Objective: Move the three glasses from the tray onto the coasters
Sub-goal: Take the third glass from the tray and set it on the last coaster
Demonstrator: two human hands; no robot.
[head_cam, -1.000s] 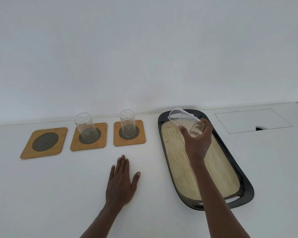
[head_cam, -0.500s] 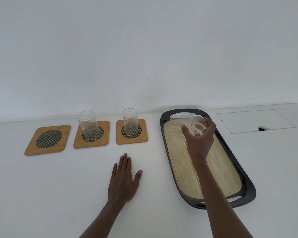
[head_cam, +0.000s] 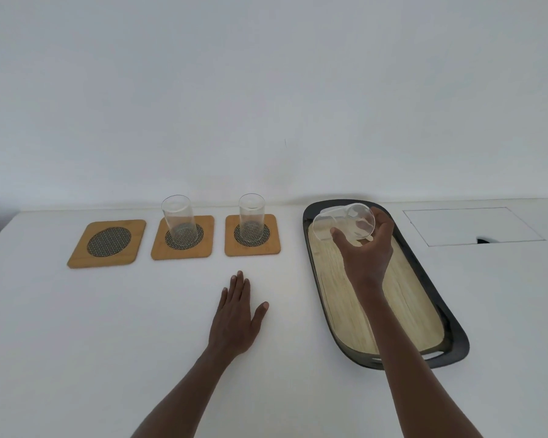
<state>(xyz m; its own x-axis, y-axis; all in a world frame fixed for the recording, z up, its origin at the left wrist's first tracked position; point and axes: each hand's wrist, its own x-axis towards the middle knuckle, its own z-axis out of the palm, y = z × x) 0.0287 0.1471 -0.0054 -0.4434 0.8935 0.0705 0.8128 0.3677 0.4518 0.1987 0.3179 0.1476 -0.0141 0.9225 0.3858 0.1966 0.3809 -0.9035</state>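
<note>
Three wooden coasters with dark mesh centres lie in a row on the white table. The left coaster [head_cam: 108, 242] is bare. A clear glass [head_cam: 178, 220] stands upright on the middle coaster [head_cam: 183, 237], and another glass [head_cam: 251, 218] stands on the right coaster [head_cam: 252, 235]. My right hand [head_cam: 366, 254] grips a third glass [head_cam: 342, 224] over the far end of the dark-rimmed tray [head_cam: 424, 279]; this glass is tipped almost on its side, mouth to the left. My left hand [head_cam: 236, 317] lies flat on the table, fingers spread, holding nothing.
The tray has a pale wooden floor and a handle slot at its near end. A rectangular flush panel [head_cam: 475, 226] with a small dark notch is set into the tabletop at the far right. A white wall rises behind the table.
The glass in my right hand has tipped further over, from tilted to nearly lying sideways, above the tray's far end. My left hand has stayed flat on the table.
</note>
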